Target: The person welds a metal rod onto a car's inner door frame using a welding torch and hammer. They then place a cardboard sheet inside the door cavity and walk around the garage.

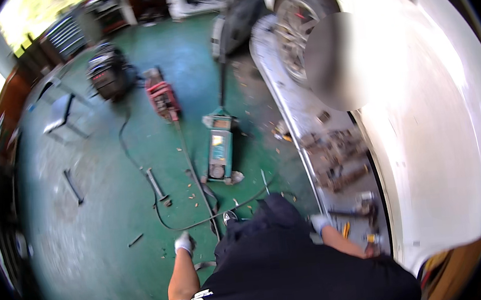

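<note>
My left hand (184, 243), in a white glove with darker fingertips, hangs low beside my body above the green floor. Its fingers look curled in, and nothing shows in them. My right hand (320, 223), also gloved, is near the edge of the metal lift platform (288, 123) beside the white car (427, 109). Its fingers are too blurred and partly hidden to read. Nearest the right hand, on the platform, lie a yellow-handled tool (346, 230) and a dark tool (353, 212). A dark hose (240, 204) crosses the floor in front of my body.
Ahead stand a teal floor jack (219, 149) with an upright handle and a red jack (162, 97). Rusty car parts (336, 155) lie on the platform. On the left are a stool (62, 112), a black machine (108, 73) and metal bars (73, 187) on the floor.
</note>
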Tool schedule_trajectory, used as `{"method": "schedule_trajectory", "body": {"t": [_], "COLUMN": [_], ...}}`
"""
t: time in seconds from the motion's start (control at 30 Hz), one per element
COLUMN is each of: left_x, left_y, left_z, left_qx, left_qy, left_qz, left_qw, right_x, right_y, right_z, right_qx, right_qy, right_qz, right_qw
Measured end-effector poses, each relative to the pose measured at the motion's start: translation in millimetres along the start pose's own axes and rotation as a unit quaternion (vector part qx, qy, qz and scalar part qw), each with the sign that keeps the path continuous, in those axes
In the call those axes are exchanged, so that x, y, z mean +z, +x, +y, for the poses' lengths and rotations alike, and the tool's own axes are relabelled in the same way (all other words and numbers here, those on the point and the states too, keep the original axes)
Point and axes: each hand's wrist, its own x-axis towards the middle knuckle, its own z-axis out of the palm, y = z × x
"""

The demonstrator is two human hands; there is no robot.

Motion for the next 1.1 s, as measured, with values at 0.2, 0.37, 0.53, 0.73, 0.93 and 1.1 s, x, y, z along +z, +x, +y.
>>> {"method": "schedule_trajectory", "body": {"t": [0.2, 0.37, 0.53, 0.73, 0.93, 1.1], "left_x": [37.5, 57.9, 33.8, 30.7, 144.2, 243.4], "left_y": [-17.8, -13.2, -54.7, -155.3, -186.3, -181.0], "left_z": [172.4, 155.2, 47.2, 52.8, 283.0, 450.5], "left_qx": [0.126, 0.050, -0.145, -0.191, -0.067, 0.100], "left_qy": [-0.167, -0.115, 0.009, 0.440, 0.144, 0.166], "left_qz": [-0.012, 0.008, 0.095, 0.053, 0.206, 0.146], "left_qw": [0.978, 0.992, 0.985, 0.876, 0.966, 0.970], "right_x": [-70.5, -163.6, -314.1, -347.0, -335.9, -311.5], "right_y": [89.5, 199.3, 318.1, 475.9, 540.4, 566.6], "right_z": [-23.1, -48.3, -76.4, 84.1, 172.0, 181.5], "right_qx": [0.185, 0.113, 0.126, 0.191, 0.254, 0.307], "right_qy": [0.361, 0.331, 0.266, 0.111, 0.206, 0.304], "right_qz": [0.138, 0.172, 0.170, 0.032, 0.077, 0.072], "right_qw": [0.903, 0.921, 0.941, 0.975, 0.942, 0.899]}}
